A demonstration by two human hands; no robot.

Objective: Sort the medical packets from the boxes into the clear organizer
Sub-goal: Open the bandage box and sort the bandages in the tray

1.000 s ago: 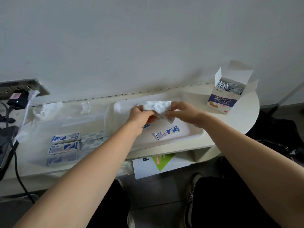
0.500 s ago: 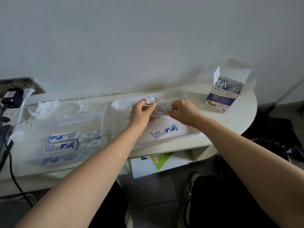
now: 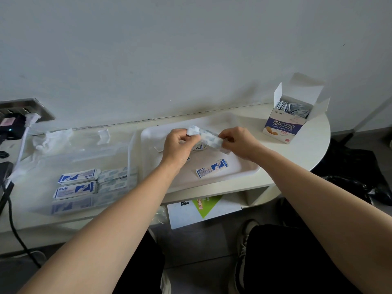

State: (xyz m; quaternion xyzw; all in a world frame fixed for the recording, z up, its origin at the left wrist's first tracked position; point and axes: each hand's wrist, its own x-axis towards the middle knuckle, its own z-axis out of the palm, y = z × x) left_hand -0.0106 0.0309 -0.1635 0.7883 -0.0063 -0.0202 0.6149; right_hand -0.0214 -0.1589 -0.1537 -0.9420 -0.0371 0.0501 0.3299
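Note:
Over the white tray [image 3: 250, 169], my left hand [image 3: 179, 146] and my right hand [image 3: 240, 143] both pinch a bundle of white patterned packets [image 3: 209, 139] between them. One blue-and-white packet [image 3: 212, 168] lies loose on the tray below my hands. The clear organizer [image 3: 84, 153] stands to the left, with stacked blue-and-white packets [image 3: 76, 183] and patterned packets [image 3: 113, 179] in its front compartments. An open box [image 3: 290, 117] with silver packets inside stands at the right end of the table.
A wall socket with plugs and cables [image 3: 14, 128] sits at the far left. A crumpled clear wrapper [image 3: 51, 139] lies behind the organizer. A white and green carton [image 3: 201, 211] sticks out of the shelf under the table. My legs and shoe [image 3: 244, 240] are below.
Both hands have shifted the packet bundle slightly; it now spreads out more between my fingers. The view has drifted a little.

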